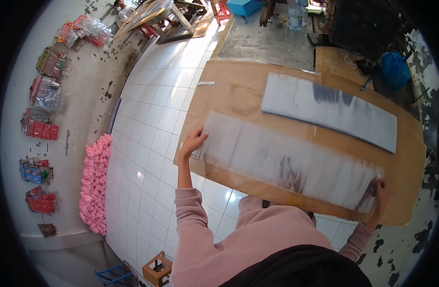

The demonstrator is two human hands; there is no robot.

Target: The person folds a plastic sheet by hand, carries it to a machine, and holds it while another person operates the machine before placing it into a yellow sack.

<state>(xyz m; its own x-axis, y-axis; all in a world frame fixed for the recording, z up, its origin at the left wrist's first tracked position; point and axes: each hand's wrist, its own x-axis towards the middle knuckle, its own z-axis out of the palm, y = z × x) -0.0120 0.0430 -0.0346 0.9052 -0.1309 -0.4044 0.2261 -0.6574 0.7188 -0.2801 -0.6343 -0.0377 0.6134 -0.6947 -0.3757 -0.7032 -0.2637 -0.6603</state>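
Observation:
A long, translucent plastic sheet [257,150] lies across the near part of the brown-covered table [224,86]. My left hand [194,142] is closed on its left end, with the thumb on top near the corner. At the opposite end, my right hand [380,193] grips the right edge, its fingers partly hidden. Creases and a dark reddish patch show through the sheet. Just beyond it lies a thicker, flat stack of clear plastic sheets [296,98], apart from both hands.
Behind the brown surface are a grey tabletop [272,45], a water bottle [295,16], a blue bag [395,69] and a blue box [244,6]. Packets [46,93] hang on the left wall above a pink bundle [95,184]. A small wooden stool [157,269] stands below left.

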